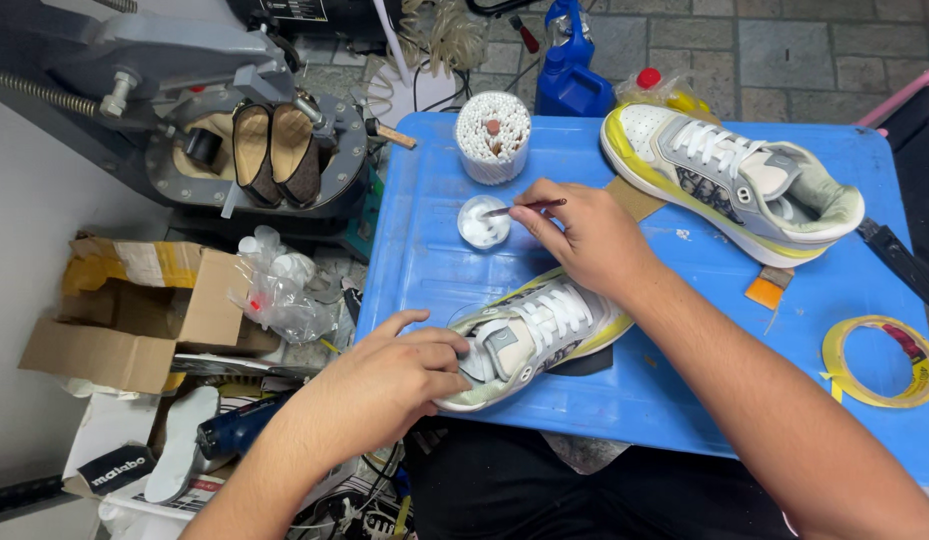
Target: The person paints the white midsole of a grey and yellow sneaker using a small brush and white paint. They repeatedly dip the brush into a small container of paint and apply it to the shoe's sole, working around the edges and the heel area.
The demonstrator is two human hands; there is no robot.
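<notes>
We note one sneaker (529,335) on the table (424,270) at frame centre, a second sneaker (734,175) upper right, a small dish (482,222) between them, and a tape roll (881,362) far right.

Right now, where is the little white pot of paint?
In the head view, the small round white pot sits on the blue plastic table, below the cotton-swab cup, left of the right hand.

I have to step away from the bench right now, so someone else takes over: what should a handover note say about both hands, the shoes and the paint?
Left hand: holding the near sneaker at its heel and collar, steadying it on the blue table.
Right hand: holds a thin brush, its tip in the small dish of white paint.
Second sneaker stands at the table's far right; cup of cotton swabs behind the dish; yellow tape roll at the right edge.
Done: brush at the paint.
Left: no stroke on the near sneaker is visible yet.
</notes>
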